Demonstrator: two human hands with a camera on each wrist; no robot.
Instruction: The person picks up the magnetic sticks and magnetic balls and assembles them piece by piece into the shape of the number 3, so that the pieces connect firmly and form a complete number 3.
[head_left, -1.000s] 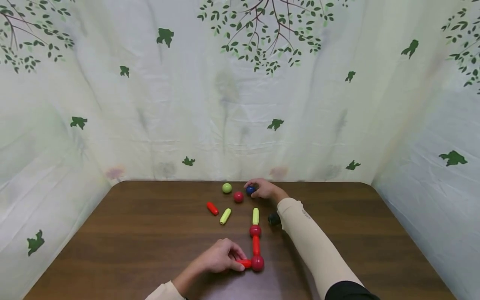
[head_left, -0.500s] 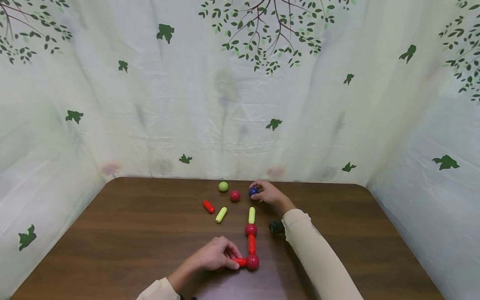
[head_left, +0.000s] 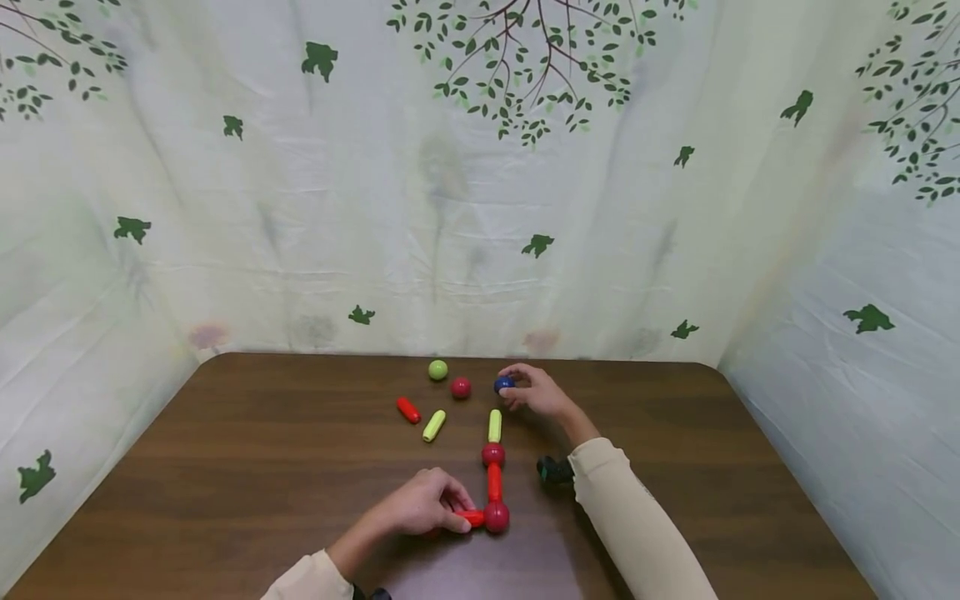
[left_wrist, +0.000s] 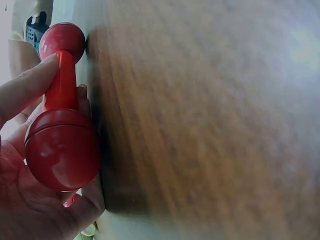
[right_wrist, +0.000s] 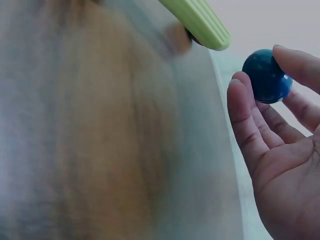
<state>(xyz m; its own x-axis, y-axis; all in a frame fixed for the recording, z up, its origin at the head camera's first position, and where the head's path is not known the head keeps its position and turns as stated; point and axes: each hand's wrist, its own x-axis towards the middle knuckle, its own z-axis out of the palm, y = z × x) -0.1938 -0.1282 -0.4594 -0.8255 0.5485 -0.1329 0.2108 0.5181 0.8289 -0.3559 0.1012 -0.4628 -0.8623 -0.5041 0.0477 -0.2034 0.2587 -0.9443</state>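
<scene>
My left hand [head_left: 427,502] pinches a red stick [left_wrist: 65,85] between thumb and fingers. One end of that stick joins a red corner ball [head_left: 497,517]; a second red ball [left_wrist: 65,155] at its other end lies against my palm in the left wrist view. From the corner, another red stick [head_left: 494,482] runs away to a red ball [head_left: 493,454], which bears a yellow-green stick [head_left: 495,425]. Farther back, my right hand [head_left: 538,392] holds a blue ball [right_wrist: 267,76] at its fingertips. In the right wrist view the end of the yellow-green stick [right_wrist: 202,25] shows nearby.
Loose on the brown table [head_left: 247,450] lie a green ball [head_left: 438,370], a red ball [head_left: 461,388], a red stick [head_left: 408,409] and a yellow-green stick [head_left: 433,426]. A dark object [head_left: 553,469] sits at the right wrist. A leaf-patterned cloth [head_left: 420,208] surrounds the table.
The right hand has moved the blue ball rightward, away from the loose red ball. My left hand keeps its pinch on the red stick. The head view has shifted slightly.
</scene>
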